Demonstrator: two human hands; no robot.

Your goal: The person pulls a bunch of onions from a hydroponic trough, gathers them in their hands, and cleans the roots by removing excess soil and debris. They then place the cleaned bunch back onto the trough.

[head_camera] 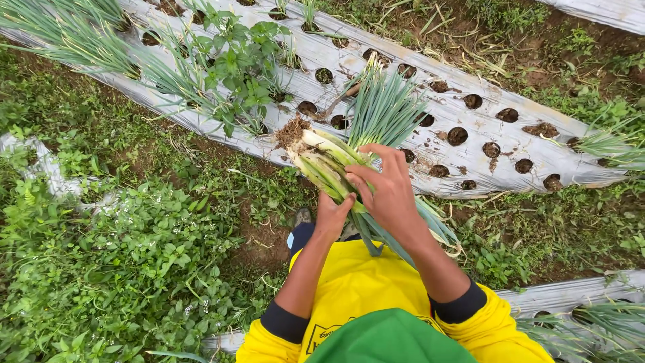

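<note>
Freshly pulled green onions (pixel 327 163), a thick bunch with pale white-yellow stalks and a clump of brown soil and roots at the upper left end, lie across the middle of the view, held above a patch of weedy ground. Their long green leaves run down and to the right, passing under the right hand (pixel 386 191) and ending near the person's yellow sleeve. That hand lies on top of the bunch, its fingers (pixel 359 176) curled over the stalks and pressing on them. The left hand (pixel 332 216) grips the bunch from below, fingers wrapped up around the stalks just beside the right hand.

Behind the bunch a silver-grey plastic mulch sheet (pixel 537 144), punched with round planting holes, runs diagonally across the raised bed. More green onion plants (pixel 384 107) stand in a hole right behind the hands, and a broad-leaved green weed (pixel 236 64) grows further left on the sheet. Low leafy ground cover (pixel 127 262) fills the furrow at left.
</note>
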